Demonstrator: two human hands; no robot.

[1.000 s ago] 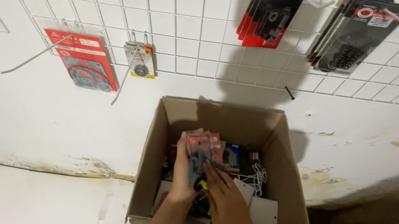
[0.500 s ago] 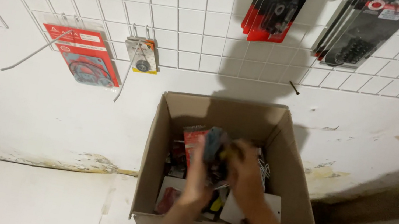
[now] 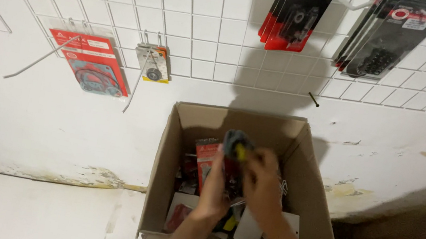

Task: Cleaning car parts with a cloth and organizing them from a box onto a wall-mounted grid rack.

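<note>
1. Both arms reached down into an open cardboard box (image 3: pixel 157 185) at the foot of the wall.
2. Left hand (image 3: pixel 214 187) was closed around a red carded packet (image 3: pixel 206 156), held upright inside the box.
3. Right hand (image 3: pixel 262 183) pinched a small grey and yellow item (image 3: pixel 236 143) just above the packet; blurred, so I couldn't tell what it was.
4. Step, my read: sorting through stock, with a pick half lifted. Next move needs the pick lifted free of the loose white wires (image 3: pixel 283 185).
5. Box contents: red and dark blister packs on edge, white cards (image 3: pixel 252 228) near the front.
6. Behind: white wire grid (image 3: pixel 212 26) with hooks carrying a gasket pack (image 3: pixel 95 65), a small bearing card (image 3: pixel 154 63) and dark packs (image 3: pixel 295 14).
</note>
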